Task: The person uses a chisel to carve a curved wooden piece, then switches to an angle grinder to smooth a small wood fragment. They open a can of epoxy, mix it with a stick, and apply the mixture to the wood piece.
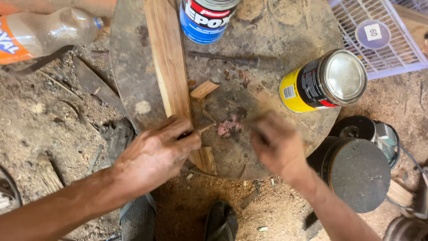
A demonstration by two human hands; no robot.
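I see a round, stained work slab [133, 67] carrying everything, set over sawdust-strewn ground. A long wooden plank [168, 62] runs from the slab's far edge down to its near edge, left of centre. At the far edge stands a blue-and-white can [205, 20]; a yellow-and-black can [323, 82] lies tilted on its side at the right edge, its silver lid facing up. Off the right edge sit a black round disc [359, 172] and a white plastic basket [383, 42]; a clear plastic bottle [44, 33] lies off the far left.

My left hand [156, 154] rests on the plank near the slab's near edge, fingers closed around a thin wooden stick [206, 128] whose tip points at a small pinkish blob [228, 127] in the slab's middle. My right hand [276, 145] is just beside the blob, blurred; I cannot tell whether it is open or holding anything. A small wood chip [204, 89] lies beside the plank.
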